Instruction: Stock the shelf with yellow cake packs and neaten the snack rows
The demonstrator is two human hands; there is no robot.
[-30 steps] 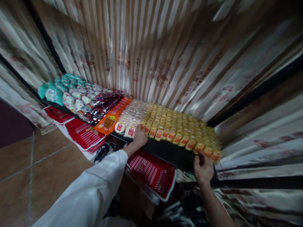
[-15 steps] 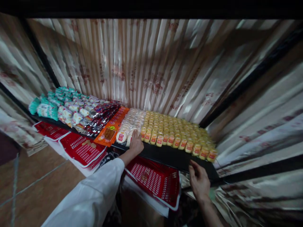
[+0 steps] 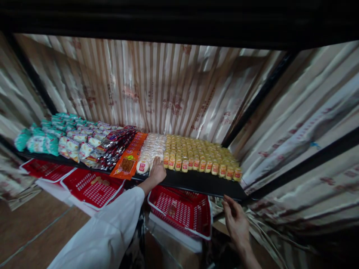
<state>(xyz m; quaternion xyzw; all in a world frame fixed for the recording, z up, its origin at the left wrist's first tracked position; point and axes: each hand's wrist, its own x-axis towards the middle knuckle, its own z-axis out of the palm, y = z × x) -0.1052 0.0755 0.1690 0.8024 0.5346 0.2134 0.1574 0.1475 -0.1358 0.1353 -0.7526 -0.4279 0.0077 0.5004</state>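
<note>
My left hand [image 3: 157,172], fingers stretched forward, rests against the front of the rows of wrapped round white cakes [image 3: 143,166]. Its fingers cover part of one cake. To its right stand tight rows of small wrapped yellow cakes [image 3: 196,162] with red labels. An orange snack packet [image 3: 126,164] lies just left of the white cakes. Lower right, my right hand [image 3: 235,220] hangs in front of the shelf edge, thumb and fingers apart, with nothing in it. All these goods sit on a black shelf [image 3: 202,181].
Further left on the shelf are dark shiny packets [image 3: 112,153], white printed bags [image 3: 86,151] and green bags [image 3: 42,142]. Below are red plastic baskets [image 3: 182,213], one holding a few pale pieces [image 3: 100,182]. A striped curtain [image 3: 168,86] hangs behind, and black posts [image 3: 260,97] frame the shelf.
The view has tilted up and shifted slightly to the right, so the shelf appears further left. My left hand stays at the white cakes, and my right hand remains empty by the shelf edge.
</note>
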